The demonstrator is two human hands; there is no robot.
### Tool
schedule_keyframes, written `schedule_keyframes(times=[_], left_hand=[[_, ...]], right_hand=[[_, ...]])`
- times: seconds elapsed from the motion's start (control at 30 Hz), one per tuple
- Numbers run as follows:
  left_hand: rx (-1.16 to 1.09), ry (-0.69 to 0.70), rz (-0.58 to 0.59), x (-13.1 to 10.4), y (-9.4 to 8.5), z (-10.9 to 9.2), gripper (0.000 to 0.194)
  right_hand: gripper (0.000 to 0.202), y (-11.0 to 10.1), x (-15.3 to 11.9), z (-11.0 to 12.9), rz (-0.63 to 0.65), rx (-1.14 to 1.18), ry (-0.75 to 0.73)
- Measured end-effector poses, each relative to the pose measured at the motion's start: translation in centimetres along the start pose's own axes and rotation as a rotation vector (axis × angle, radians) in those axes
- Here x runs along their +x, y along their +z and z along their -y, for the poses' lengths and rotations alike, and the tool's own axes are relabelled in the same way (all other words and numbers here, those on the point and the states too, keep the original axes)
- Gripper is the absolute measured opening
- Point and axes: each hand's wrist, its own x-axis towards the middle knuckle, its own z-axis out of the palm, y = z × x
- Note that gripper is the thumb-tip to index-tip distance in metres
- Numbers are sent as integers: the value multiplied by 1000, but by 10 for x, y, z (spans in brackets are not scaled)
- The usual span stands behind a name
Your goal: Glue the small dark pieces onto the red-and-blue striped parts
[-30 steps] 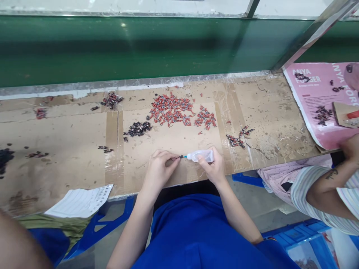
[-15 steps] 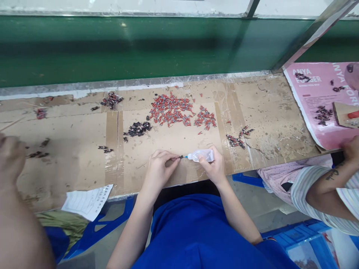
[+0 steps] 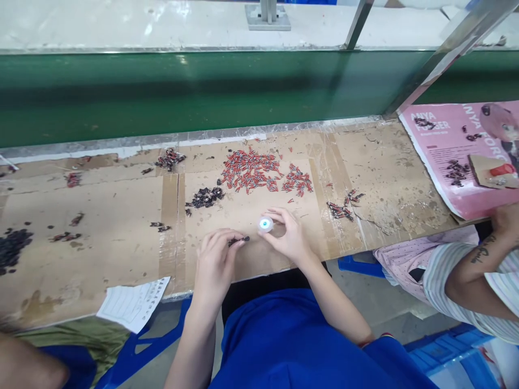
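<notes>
Between the thumb and fingertips of my left hand (image 3: pixel 214 256) is a small black part (image 3: pixel 244 239), partly hidden by the fingers. My right hand (image 3: pixel 290 235) is closed around a small clear squeeze bottle (image 3: pixel 265 225), its blue tip turned up toward the camera. The bottle is just to the right of the black part, apart from it. Beyond my hands lie a large heap of small red-and-black parts (image 3: pixel 249 170) and a smaller red cluster (image 3: pixel 299 180). A pile of black pieces (image 3: pixel 206 198) is in front of my left hand.
Cardboard (image 3: pixel 133 200) covers the bench, with a green panel (image 3: pixel 182 97) along its back. Finished-looking small parts (image 3: pixel 339 210) lie to the right. A pink printed sheet (image 3: pixel 430 162) and a paper slip (image 3: pixel 132 302) flank me. Co-workers' arms show on both sides.
My right hand has turned the bottle from lying sideways to tip-up and drawn it off the black part. My left hand has shifted slightly left. The camera view has tilted up.
</notes>
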Motion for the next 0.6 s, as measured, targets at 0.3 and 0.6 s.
schedule_keyframes(times=[0.3,0.6], left_hand=[[-322,-195,-8,-9,2,3,22],[-450,-212,17,-12,6,-26,19]], right_hand=[[24,-53,21,-19,-124,-380,-105],[15,-46,41,-22,-174,-427,7]])
